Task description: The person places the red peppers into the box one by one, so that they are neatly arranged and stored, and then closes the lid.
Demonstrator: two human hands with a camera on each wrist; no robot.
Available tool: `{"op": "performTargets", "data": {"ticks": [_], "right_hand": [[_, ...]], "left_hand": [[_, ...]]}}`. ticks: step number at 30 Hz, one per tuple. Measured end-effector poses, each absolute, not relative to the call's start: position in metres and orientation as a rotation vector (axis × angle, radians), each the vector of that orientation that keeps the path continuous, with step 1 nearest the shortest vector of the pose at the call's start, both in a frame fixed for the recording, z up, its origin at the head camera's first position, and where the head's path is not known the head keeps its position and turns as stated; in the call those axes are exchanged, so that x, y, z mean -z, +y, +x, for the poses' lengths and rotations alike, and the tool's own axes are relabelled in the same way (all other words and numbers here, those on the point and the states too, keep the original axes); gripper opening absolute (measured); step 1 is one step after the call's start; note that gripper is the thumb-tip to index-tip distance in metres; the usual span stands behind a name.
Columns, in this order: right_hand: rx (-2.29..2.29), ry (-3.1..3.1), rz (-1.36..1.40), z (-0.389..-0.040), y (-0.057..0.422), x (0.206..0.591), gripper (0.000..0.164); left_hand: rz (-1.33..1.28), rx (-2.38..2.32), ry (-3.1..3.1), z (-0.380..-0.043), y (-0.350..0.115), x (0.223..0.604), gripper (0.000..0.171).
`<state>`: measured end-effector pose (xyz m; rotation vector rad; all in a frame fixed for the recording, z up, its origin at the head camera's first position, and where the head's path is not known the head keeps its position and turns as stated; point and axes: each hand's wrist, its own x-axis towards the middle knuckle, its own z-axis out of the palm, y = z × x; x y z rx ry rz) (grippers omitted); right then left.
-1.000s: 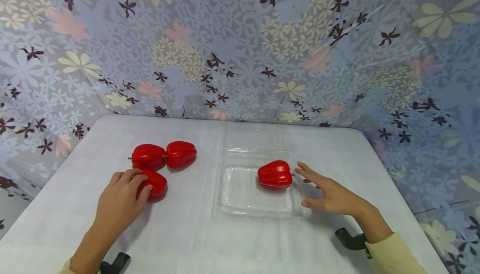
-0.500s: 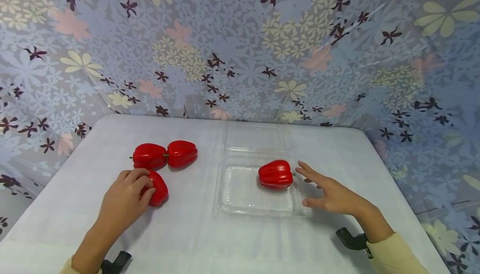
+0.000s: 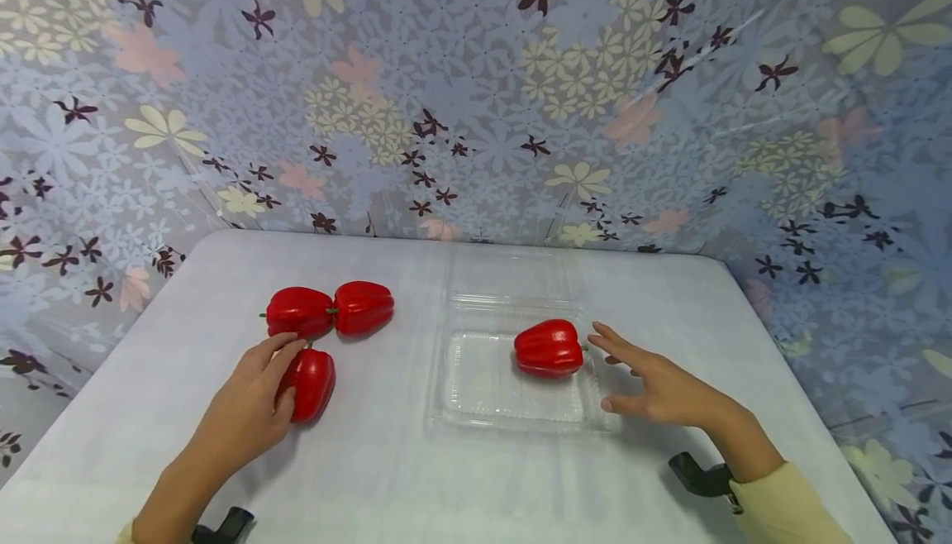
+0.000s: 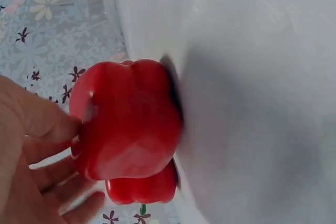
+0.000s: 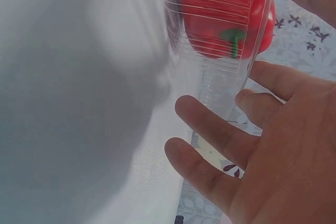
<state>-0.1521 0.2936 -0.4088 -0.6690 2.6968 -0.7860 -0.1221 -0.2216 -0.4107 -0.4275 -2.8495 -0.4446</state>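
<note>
My left hand (image 3: 249,399) holds a red bell pepper (image 3: 312,387) at the left of the table, thumb on the near side and fingers over its far left. In the left wrist view the thumb meets the side of this pepper (image 4: 131,119). Two more red peppers lie just behind it, one at left (image 3: 299,311) and one at right (image 3: 364,307). A fourth pepper (image 3: 549,349) lies on its side in a clear plastic clamshell container (image 3: 476,422). Beside the container's right wall, my right hand (image 3: 658,387) has its fingers extended and spread, holding nothing.
The container's clear lid (image 3: 509,273) lies folded back behind its base. A white cloth (image 3: 372,478) covers the table. Flower-patterned fabric (image 3: 476,97) rises behind the table and along its sides.
The pepper at my left hand has turned, its stem end now pointing away toward the back, and has shifted slightly nearer. My right hand stays in place beside the container.
</note>
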Motion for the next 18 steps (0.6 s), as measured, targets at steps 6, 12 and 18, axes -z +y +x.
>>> {"op": "performTargets", "data": {"ticks": [6,12,18], "right_hand": [[0.804,2.692,-0.661,-0.1521,0.2951,0.4106,0.085],[0.812,2.692,-0.663,-0.1516,0.2943,0.4126,0.084],[0.797,2.699,-0.663,-0.1509,0.2946,0.4106,0.084]], "left_hand": [[-0.418,0.438,-2.879,-0.1238,-0.2225,0.4102,0.075],[-0.495,0.511,-2.872,-0.1234,-0.2245,0.4104,0.071],[-0.476,0.421,-2.904,-0.1249,-0.2239,0.4085,0.074]]}}
